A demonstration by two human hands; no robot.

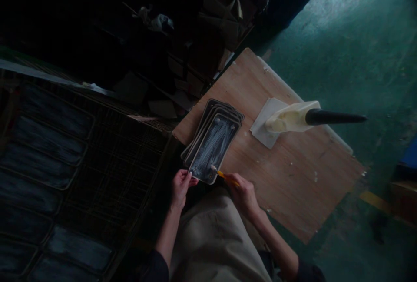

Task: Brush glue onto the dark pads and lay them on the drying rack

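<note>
A stack of dark rectangular plates with rounded corners and pale rims lies on the wooden board. The top plate (215, 147) is streaked with a whitish coating. My left hand (181, 186) pinches this plate's near left corner. In my right hand (241, 190) is a small brush (222, 174) with a yellow handle, its pale tip touching the plate near the lower right corner. Right of the stack, a cream-coloured bottle (289, 117) with a long black nozzle stands on a whitish square sheet (265, 136).
The wooden board (280, 177) spreads before me above a green floor (342, 34). On a wire rack (127, 164) at left lie several similar streaked plates (45, 138). Dark clutter with cardboard pieces (221, 1) fills the back. Something blue (411, 154) shows at the right edge.
</note>
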